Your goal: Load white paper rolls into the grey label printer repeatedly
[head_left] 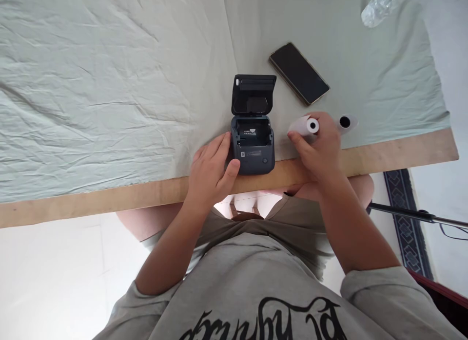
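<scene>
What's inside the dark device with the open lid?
Inside the device, a small white-marked label shows, and no roll; the nearest part looks hidden behind the front rim.

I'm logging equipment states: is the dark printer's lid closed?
No; the lid is swung open beyond the printer, leaving the inner compartment exposed.

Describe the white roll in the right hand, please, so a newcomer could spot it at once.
On the cloth-covered table, find the dark device with its lid open. Just right of it, the right hand grips a white roll. Its dark centre hole looks smaller than that of the other roll, lying farther right.
</scene>
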`<state>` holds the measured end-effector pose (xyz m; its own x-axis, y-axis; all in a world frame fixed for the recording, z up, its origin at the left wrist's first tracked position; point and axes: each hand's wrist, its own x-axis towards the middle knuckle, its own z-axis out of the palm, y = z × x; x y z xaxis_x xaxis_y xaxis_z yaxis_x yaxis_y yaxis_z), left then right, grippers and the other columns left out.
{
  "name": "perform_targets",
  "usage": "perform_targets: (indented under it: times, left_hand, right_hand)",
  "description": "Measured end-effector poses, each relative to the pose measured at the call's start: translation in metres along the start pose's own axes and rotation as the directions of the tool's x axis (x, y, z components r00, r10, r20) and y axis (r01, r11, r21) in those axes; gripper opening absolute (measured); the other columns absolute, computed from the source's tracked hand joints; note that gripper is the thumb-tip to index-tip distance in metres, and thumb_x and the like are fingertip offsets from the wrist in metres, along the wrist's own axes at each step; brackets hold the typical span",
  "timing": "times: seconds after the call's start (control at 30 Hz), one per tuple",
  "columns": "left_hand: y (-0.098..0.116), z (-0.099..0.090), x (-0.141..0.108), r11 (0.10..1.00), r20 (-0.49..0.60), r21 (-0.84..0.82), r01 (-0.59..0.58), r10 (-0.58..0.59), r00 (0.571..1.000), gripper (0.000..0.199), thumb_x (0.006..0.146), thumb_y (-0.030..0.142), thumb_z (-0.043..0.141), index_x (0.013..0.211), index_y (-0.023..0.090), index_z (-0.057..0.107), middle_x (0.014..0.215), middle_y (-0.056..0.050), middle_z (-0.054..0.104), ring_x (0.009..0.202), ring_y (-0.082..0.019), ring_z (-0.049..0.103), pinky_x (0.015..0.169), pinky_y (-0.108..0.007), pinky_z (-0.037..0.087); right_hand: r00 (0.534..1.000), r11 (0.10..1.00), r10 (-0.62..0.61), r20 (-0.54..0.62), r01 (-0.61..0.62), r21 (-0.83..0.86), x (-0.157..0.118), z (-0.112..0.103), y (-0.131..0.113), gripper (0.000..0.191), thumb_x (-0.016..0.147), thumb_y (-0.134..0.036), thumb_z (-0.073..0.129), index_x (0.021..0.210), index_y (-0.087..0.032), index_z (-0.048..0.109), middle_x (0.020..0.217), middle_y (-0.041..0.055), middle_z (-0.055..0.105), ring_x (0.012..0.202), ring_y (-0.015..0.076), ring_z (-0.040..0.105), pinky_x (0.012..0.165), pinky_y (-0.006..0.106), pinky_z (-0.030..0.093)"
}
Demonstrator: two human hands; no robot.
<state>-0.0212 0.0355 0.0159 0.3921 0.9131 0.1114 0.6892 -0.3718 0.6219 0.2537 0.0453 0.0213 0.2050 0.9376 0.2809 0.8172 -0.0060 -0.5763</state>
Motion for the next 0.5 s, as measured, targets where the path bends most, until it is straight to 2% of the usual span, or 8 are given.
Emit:
perform_targets:
  times: [0.17,0.23,0.3,0.33,0.4,0.43,0.5]
  left_hand:
    - [0.001,-0.001,0.000,1.000,-0.005,0.005,0.002,-0.002,1.000,0.094,0.106,0.073,0.004,0.160,0.010,0.048,0.159,-0.020,0.056,0.145,-0.035,0.055,0.118,-0.049,0.042]
    - [0.001,-0.001,0.001,1.000,-0.003,0.008,0.001,-0.001,1.000,0.094,0.106,0.073,0.004,0.159,0.010,0.048,0.159,-0.020,0.056,0.145,-0.035,0.055,0.118,-0.048,0.042]
    - [0.000,0.000,0.001,1.000,-0.005,0.010,-0.005,0.005,1.000,0.094,0.106,0.072,0.003,0.159,0.009,0.049,0.158,-0.021,0.056,0.145,-0.035,0.055,0.118,-0.049,0.042]
    - [0.000,0.000,0.001,1.000,-0.010,0.008,-0.010,0.010,1.000,0.094,0.106,0.072,0.003,0.158,0.009,0.049,0.157,-0.021,0.056,0.145,-0.036,0.055,0.118,-0.049,0.042]
    - [-0.001,0.001,0.002,1.000,-0.022,0.004,-0.019,0.019,1.000,0.093,0.106,0.072,0.004,0.158,0.009,0.050,0.156,-0.022,0.058,0.143,-0.036,0.056,0.118,-0.050,0.043]
    - [-0.001,0.002,0.002,1.000,-0.027,0.003,-0.022,0.022,0.999,0.092,0.107,0.072,0.004,0.158,0.010,0.050,0.155,-0.021,0.058,0.142,-0.036,0.057,0.117,-0.051,0.043]
    - [-0.002,0.003,0.002,1.000,-0.033,0.008,-0.019,0.019,0.999,0.091,0.107,0.072,0.006,0.158,0.011,0.050,0.155,-0.020,0.059,0.141,-0.035,0.058,0.117,-0.051,0.043]
  right_hand:
    - [0.997,0.999,-0.043,0.067,0.042,0.013,-0.004,-0.001,-0.003,0.048,0.087,-0.032,0.068,0.132,-0.027,0.054,0.128,0.0118,0.071,0.113,0.0293,0.070,0.099,0.052,0.055]
    - [0.995,0.995,-0.097,-0.019,0.097,0.015,-0.007,-0.012,-0.007,0.047,0.089,-0.031,0.067,0.133,-0.027,0.054,0.130,0.0124,0.070,0.119,0.0295,0.068,0.102,0.051,0.054]
    - [0.979,0.991,-0.131,-0.153,0.127,-0.036,-0.006,-0.027,-0.005,0.038,0.090,-0.029,0.066,0.127,-0.024,0.059,0.125,0.0144,0.070,0.120,0.0301,0.067,0.104,0.050,0.053]
    - [0.965,0.989,-0.137,-0.225,0.122,-0.080,-0.005,-0.034,-0.001,0.034,0.089,-0.027,0.065,0.122,-0.023,0.061,0.121,0.0157,0.070,0.118,0.0309,0.067,0.104,0.051,0.052]
    - [0.946,0.984,-0.141,-0.292,0.102,-0.143,0.001,-0.046,0.014,0.038,0.083,-0.025,0.068,0.121,-0.024,0.061,0.123,0.0168,0.067,0.122,0.0339,0.065,0.105,0.052,0.051]
    - [0.955,0.984,-0.127,-0.270,0.087,-0.153,0.004,-0.051,0.023,0.043,0.080,-0.025,0.070,0.122,-0.025,0.060,0.127,0.0170,0.066,0.126,0.0355,0.063,0.106,0.054,0.050]
    - [0.984,0.989,-0.089,-0.153,0.069,-0.130,0.010,-0.055,0.041,0.050,0.080,-0.030,0.072,0.128,-0.028,0.058,0.136,0.0178,0.062,0.133,0.0377,0.059,0.108,0.056,0.048]
